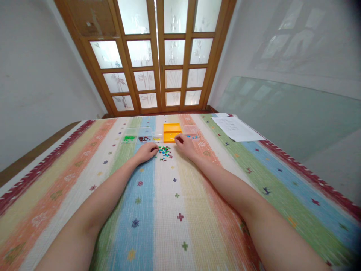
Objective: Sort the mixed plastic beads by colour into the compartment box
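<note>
From my remote station: the left hand (pixel 146 151) has thumb and fingers drawn close together, tips at the left edge of a loose pile of small coloured pieces (pixel 164 151). Whether a piece is pinched there, I cannot tell; too small. The right hand (pixel 184 145) is curled, thumb near forefinger, just beyond the pile and to its right, at the near right corner of the orange box (pixel 172 128). Any hold there: cannot tell.

The pile lies on bare cloth between both sets of fingertips, I judge so either side can pick from it without crossing. The orange box sits just past the pile, lid tipped back, which leaves its tray exposed to the right fingers.

Beyond the left fingers, clear boxes (pixel 137 140) in a row: green pieces (pixel 129 138) outermost, dark red pieces (pixel 144 139), then yellow pieces (pixel 156 139) nearest the orange box. Just past the right knuckles, blue pieces (pixel 192 137) in another clear box. One colour each, probably to avoid mixing.

Well right of the right fingers, paper sheets (pixel 237 128), likely set out of the way. Striped tablecloth (pixel 166 195) under everything.
</note>
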The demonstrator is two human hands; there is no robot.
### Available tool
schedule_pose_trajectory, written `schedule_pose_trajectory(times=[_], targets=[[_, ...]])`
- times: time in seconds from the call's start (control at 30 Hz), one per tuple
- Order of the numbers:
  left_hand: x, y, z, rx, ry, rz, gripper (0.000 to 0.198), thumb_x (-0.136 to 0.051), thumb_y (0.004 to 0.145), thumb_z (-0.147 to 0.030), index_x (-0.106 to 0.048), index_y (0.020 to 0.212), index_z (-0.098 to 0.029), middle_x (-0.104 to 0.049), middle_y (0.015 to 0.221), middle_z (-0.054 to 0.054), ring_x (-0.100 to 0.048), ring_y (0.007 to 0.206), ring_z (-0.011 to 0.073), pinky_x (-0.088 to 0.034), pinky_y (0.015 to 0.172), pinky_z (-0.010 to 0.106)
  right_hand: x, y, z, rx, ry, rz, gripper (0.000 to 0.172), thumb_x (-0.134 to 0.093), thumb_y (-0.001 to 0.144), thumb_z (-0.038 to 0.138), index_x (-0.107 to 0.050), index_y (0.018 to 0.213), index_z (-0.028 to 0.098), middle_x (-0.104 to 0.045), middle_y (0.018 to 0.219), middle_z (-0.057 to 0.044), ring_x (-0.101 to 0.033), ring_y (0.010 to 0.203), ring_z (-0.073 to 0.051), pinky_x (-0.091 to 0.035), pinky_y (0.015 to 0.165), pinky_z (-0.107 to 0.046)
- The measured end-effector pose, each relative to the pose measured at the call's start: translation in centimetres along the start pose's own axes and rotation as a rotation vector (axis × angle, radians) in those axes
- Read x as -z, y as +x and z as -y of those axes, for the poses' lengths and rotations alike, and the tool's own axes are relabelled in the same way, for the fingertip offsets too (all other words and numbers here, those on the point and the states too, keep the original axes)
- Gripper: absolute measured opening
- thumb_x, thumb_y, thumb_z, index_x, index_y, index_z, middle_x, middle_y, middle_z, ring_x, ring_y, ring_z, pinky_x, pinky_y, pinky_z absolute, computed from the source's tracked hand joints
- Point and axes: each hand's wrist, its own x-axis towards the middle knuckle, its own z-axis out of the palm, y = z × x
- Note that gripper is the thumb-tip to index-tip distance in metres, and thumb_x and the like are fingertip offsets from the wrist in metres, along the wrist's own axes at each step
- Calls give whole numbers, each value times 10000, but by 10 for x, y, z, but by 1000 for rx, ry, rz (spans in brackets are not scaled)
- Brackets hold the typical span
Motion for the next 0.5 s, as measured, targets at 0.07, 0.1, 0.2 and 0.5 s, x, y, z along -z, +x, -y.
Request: schedule_pose_trajectory(times=[0.07,0.1,0.2,0.5], targets=[[0,0,0,2,3,-1,256,-498,950,-288,-733,955,-186,-737,980,71,-641,909,224,-473,836,343,3,5,-12,-74,26,-80,177,-541,884,264,-687,950,190,-718,910,-54,-631,818,-202,-494,782,-330],[0,0,0,4,6,0,256,-497,950,-286,-733,958,-187,-737,982,71,-641,912,224,-473,838,343,4,7,-17,-106,46,-108,198,-543,869,260,-693,976,185,-719,922,-59,-635,821,-204,-503,791,-339],[0,0,0,9,8,8,254,-496,946,-278,-734,964,-190,-735,984,71,-643,919,224,-479,841,342,7,11,-25,-156,118,-124,339,-513,840,213,-689,1128,177,-722,978,-68,-649,812,-195,-525,777,-341],[0,0,1,2,13,7,245,-499,950,-273,-729,957,-189,-733,986,70,-643,915,219,-478,832,333,6,7,-16,-149,109,-73,337,-481,878,170,-695,1137,182,-735,1053,-77,-670,847,-191,-539,821,-355]])
